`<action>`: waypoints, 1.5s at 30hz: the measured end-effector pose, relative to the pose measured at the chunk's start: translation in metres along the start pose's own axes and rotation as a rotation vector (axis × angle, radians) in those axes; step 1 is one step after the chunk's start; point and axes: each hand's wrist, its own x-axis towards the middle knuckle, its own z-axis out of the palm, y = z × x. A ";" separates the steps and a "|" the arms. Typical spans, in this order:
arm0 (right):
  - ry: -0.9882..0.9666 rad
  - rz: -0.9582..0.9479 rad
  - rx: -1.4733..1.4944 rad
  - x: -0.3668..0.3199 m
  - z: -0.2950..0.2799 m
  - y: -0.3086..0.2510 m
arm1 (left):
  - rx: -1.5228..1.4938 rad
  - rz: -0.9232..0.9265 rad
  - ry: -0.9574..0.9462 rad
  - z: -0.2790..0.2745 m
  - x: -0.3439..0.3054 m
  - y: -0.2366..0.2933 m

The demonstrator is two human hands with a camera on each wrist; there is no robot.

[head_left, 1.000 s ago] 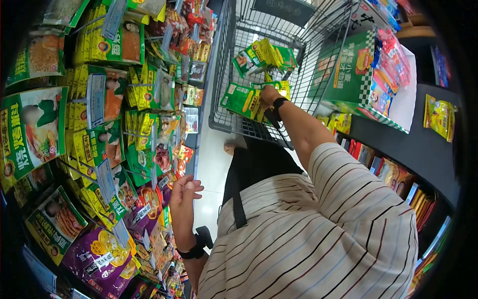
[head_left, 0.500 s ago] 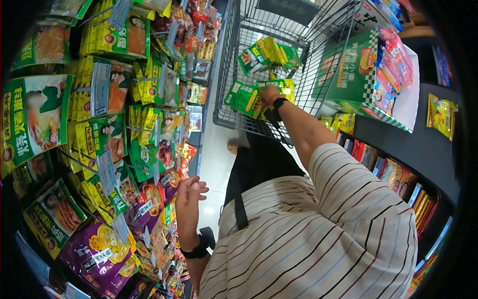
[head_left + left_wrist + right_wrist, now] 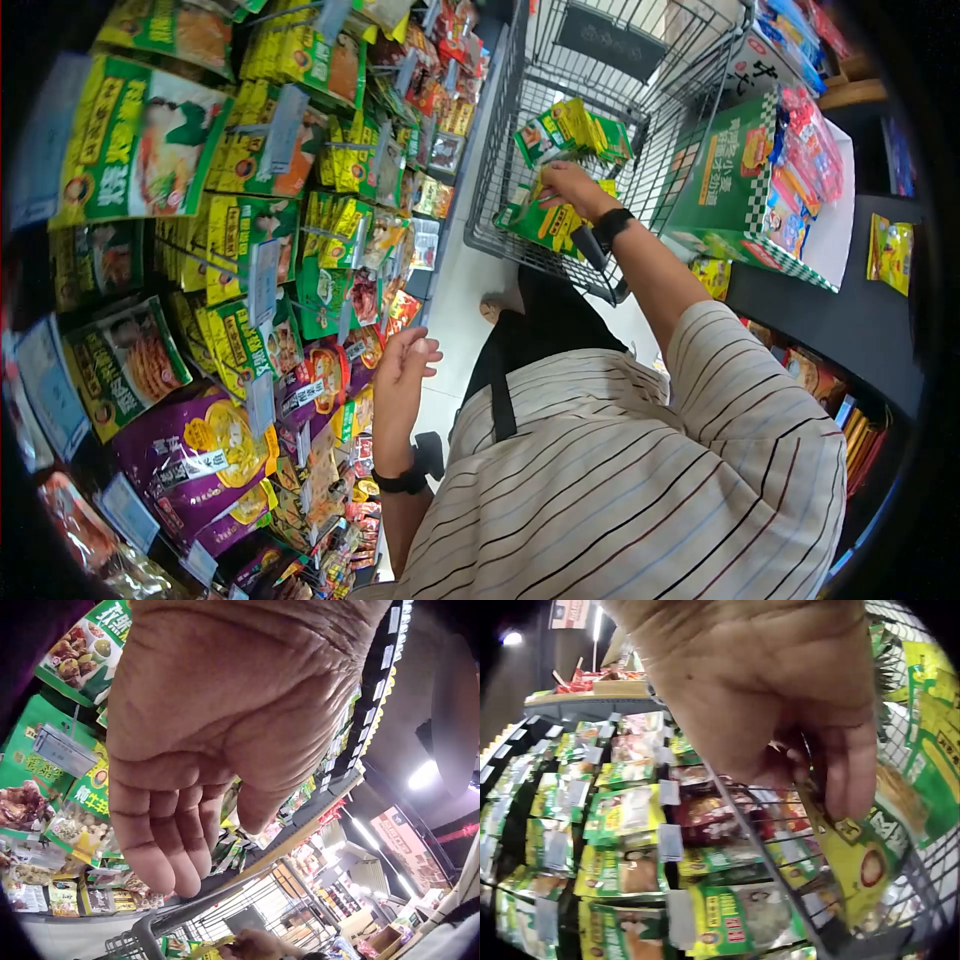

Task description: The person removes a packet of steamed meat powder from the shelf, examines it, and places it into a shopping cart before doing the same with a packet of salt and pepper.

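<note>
My right hand point(image 3: 578, 190) reaches into the shopping cart point(image 3: 478, 232) and pinches a green-and-yellow seasoning packet point(image 3: 859, 859) by its edge. The packet hangs tilted under the fingers in the right wrist view. More green and yellow packets point(image 3: 562, 228) lie in the cart just below this hand, and a fanned pile of them point(image 3: 570, 132) lies farther in. My left hand point(image 3: 405, 362) hovers beside the hanging shelf packets with its fingers loosely bent and nothing in it. Its palm and relaxed fingers fill much of the left wrist view.
A rack of hanging packets point(image 3: 255, 240) with price tags point(image 3: 262, 280) runs along the left. Purple packets point(image 3: 200, 460) hang lower down. On the right, a green box point(image 3: 715, 180) of colourful packages stands on a dark shelf point(image 3: 800, 315) next to the cart.
My right hand has lifted slightly and moved toward the farther pile. The view has shifted, so cart and rack appear farther right. My left hand stays loosely bent near the rack.
</note>
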 end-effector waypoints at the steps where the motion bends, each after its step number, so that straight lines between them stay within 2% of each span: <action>1: -0.023 -0.026 0.023 -0.014 0.005 -0.017 | -0.002 0.024 -0.009 0.000 0.000 0.003; 2: -0.026 -0.018 0.015 -0.040 0.013 -0.046 | -0.003 0.022 -0.035 -0.001 0.000 0.008; 6: -0.108 -0.113 0.110 -0.101 0.033 -0.104 | 0.067 0.265 -0.093 0.003 0.008 0.016; 9: -0.190 -0.163 0.201 -0.157 0.066 -0.144 | 0.581 0.602 -0.016 0.010 0.007 0.040; 12: -0.314 -0.224 0.246 -0.193 0.101 -0.162 | 0.601 0.757 0.002 0.022 0.002 0.056; 15: -0.530 -0.253 0.240 -0.226 0.144 -0.179 | 0.593 0.890 0.076 0.021 -0.004 0.059; 16: -0.577 -0.262 0.265 -0.231 0.153 -0.176 | 0.554 0.938 0.150 0.021 -0.011 0.062; 19: -0.712 -0.238 0.260 -0.250 0.184 -0.181 | 0.388 0.935 0.228 0.006 -0.015 0.051; 20: -0.754 -0.261 0.254 -0.256 0.195 -0.183 | 0.388 1.036 0.332 0.000 -0.013 0.043; 23: -0.678 -0.363 -0.091 -0.259 0.209 -0.190 | -0.171 0.447 0.168 -0.015 -0.035 0.038; 24: -0.624 -0.424 -0.163 -0.262 0.213 -0.192 | -0.270 0.350 0.134 -0.022 -0.038 0.035; 25: -0.592 -0.526 -0.167 -0.258 0.216 -0.190 | -0.340 0.471 0.146 -0.023 -0.041 0.034; 27: -0.524 -0.727 -0.169 -0.243 0.217 -0.178 | -0.400 0.506 0.156 -0.030 -0.052 0.035; 28: -0.475 -0.779 -0.234 -0.238 0.218 -0.174 | -0.482 0.466 0.127 -0.034 -0.055 0.033; 29: -0.495 -0.736 -0.262 -0.237 0.217 -0.171 | -0.553 0.510 0.088 -0.037 -0.054 0.030; 31: -0.525 -0.648 -0.315 -0.243 0.219 -0.167 | -0.724 0.462 -0.010 -0.039 -0.065 0.036; 34: -0.543 -0.394 -0.402 -0.262 0.223 -0.163 | -0.722 0.499 -0.017 -0.039 -0.073 0.043; 38: -0.669 -0.430 -0.300 -0.259 0.233 -0.146 | -0.726 0.521 -0.027 -0.038 -0.072 0.043; 45: -0.605 -0.454 -0.243 -0.258 0.225 -0.143 | -0.745 0.537 0.013 -0.037 -0.070 0.041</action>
